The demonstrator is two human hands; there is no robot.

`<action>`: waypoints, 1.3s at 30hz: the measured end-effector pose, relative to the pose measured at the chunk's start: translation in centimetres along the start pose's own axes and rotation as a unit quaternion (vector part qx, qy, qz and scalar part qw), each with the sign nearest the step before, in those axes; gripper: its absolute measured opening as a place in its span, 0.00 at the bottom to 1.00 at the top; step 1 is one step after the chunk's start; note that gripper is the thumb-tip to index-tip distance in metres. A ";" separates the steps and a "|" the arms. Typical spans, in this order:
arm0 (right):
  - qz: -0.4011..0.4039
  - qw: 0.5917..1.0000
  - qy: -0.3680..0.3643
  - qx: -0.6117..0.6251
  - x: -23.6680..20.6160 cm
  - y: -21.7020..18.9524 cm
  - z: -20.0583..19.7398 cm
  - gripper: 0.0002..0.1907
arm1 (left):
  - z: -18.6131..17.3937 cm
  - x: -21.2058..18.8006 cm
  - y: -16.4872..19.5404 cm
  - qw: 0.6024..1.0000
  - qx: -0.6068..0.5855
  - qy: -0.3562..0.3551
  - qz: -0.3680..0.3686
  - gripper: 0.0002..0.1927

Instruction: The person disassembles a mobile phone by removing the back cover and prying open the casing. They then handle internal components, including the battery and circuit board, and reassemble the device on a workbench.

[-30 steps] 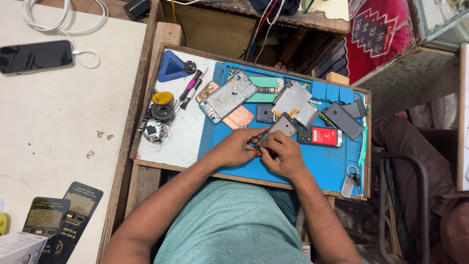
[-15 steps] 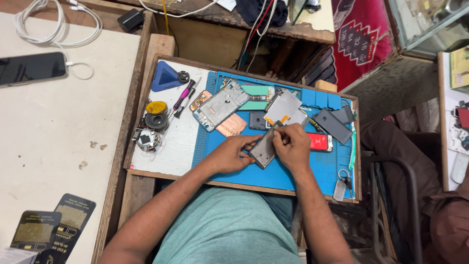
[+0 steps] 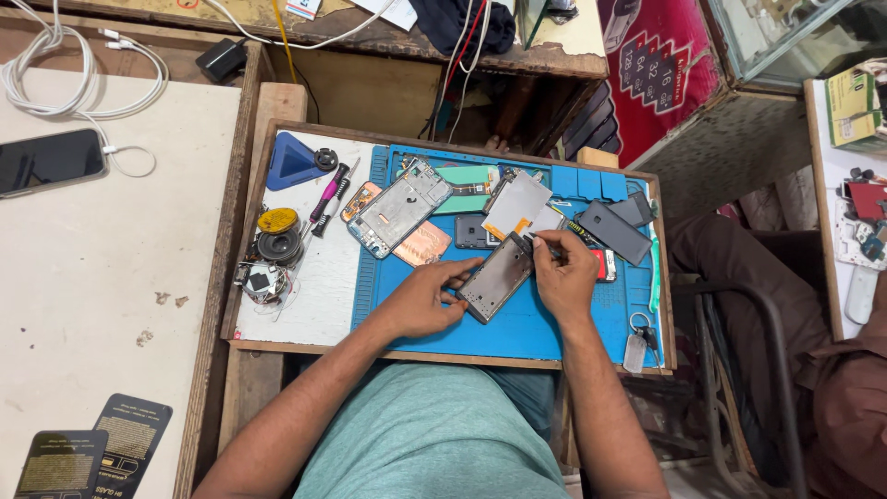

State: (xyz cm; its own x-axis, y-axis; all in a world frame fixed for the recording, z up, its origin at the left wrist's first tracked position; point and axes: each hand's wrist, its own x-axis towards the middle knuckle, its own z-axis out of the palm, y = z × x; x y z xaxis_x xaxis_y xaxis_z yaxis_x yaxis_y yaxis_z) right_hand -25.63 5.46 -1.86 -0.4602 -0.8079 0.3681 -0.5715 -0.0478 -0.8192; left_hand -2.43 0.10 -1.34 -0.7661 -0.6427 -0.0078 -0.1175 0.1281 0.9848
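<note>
Step in hand: a dark phone frame [image 3: 496, 277] is being steadied and worked at its upper end; this is judged to be disassembly or fitting work on a small part.
Left hand [image 3: 423, 298]: laid on the mat at the frame's lower left edge, fingers curled against the side of the frame and bracing it.
Right hand [image 3: 565, 273]: fingers pinched together at the frame's upper right end; a thin tool or part appears to be gripped there, but it is too small to be told.
Next move, as judged: fine, steady fingertip pressure at the upper end would be called for, with the frame kept flat and prevented from sliding.
Phone frame, look: long, rectangular, dark grey, laid diagonally, inner side up, with a paler recessed panel.
Phone frame, place: on the blue work mat [image 3: 545, 323], near the middle of the wooden tray [image 3: 277, 344], towards its near edge.
Nearby on the mat: an opened phone chassis [image 3: 399, 206] towards the far edge; a copper-coloured plate [image 3: 422, 243] just beside it; a dark flat panel [image 3: 614, 231] near the right edge.
Tray's left part: a pink-handled screwdriver [image 3: 329, 196] and a blue triangular pick [image 3: 291, 164] near the far left corner.
</note>
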 end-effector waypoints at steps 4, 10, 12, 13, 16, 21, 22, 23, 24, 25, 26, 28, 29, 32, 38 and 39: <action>-0.052 0.998 0.004 -0.018 -0.2 0.3 -0.1 0.04 | 0.2 -0.1 0.0 1.000 0.010 0.020 0.010 0.35; -0.053 0.998 -0.014 -0.011 -0.4 1.2 -0.1 0.04 | 0.9 -0.2 -0.7 0.990 0.050 0.126 0.038 0.19; -0.061 0.998 -0.034 -0.002 -0.5 1.6 -0.1 0.05 | 0.8 -0.3 -1.1 0.984 0.068 0.154 0.056 0.17; -0.060 0.997 -0.045 0.007 -0.6 1.8 -0.1 0.05 | 0.8 -0.4 -1.3 0.981 0.084 0.166 0.055 0.16; -0.075 0.993 -0.079 0.042 -0.7 2.2 -0.3 0.06 | 0.6 -0.4 -1.6 0.970 0.138 0.191 0.058 0.15; -0.059 0.985 -0.159 -0.033 -1.2 1.5 -2.3 0.08 | 0.9 -0.8 -1.7 0.940 0.237 0.223 0.105 0.14; -0.062 0.982 -0.173 -0.049 -1.4 1.2 -2.9 0.08 | 1.1 -0.9 -1.7 0.931 0.258 0.229 0.116 0.14; -0.066 0.978 -0.186 -0.065 -1.6 1.0 -3.3 0.09 | 1.2 -1.0 -1.7 0.922 0.279 0.236 0.127 0.14; -0.079 0.976 -0.187 -0.080 -1.9 0.7 -3.5 0.09 | 1.2 -1.1 -1.7 0.913 0.300 0.235 0.146 0.15; -0.091 0.973 -0.187 -0.096 -2.1 0.5 -3.5 0.09 | 1.3 -1.1 -1.8 0.903 0.321 0.234 0.165 0.16; -0.103 0.970 -0.186 -0.113 -2.3 0.4 -3.5 0.09 | 1.4 -1.0 -1.8 0.892 0.342 0.232 0.185 0.18; -0.103 0.970 -0.188 -0.112 -2.5 0.2 -3.3 0.09 | 1.4 -1.1 -1.8 0.894 0.342 0.210 0.200 0.22; -0.102 0.970 -0.188 -0.111 -2.5 0.1 -3.2 0.08 | 1.5 -1.1 -1.8 0.894 0.343 0.199 0.208 0.24; -0.084 0.975 -0.175 -0.107 -2.5 0.0 -2.9 0.07 | 1.4 -1.2 -1.7 0.899 0.344 0.168 0.210 0.29; -0.148 0.976 -0.147 -0.062 -2.8 -0.3 -1.9 0.07 | 1.3 -1.3 -1.7 0.902 0.353 0.114 0.219 0.31; -0.138 0.977 -0.152 -0.063 -2.8 -0.3 -1.7 0.07 | 1.2 -1.3 -1.9 0.905 0.351 0.109 0.216 0.31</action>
State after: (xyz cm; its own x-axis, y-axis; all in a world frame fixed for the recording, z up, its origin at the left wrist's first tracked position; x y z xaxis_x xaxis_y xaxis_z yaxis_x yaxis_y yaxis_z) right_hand -25.29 8.76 -1.93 -0.0644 -0.9122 0.4046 -0.7334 -0.2317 -0.6391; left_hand -2.03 1.60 -3.37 -0.7017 -0.5426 0.4617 -0.2676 0.8014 0.5349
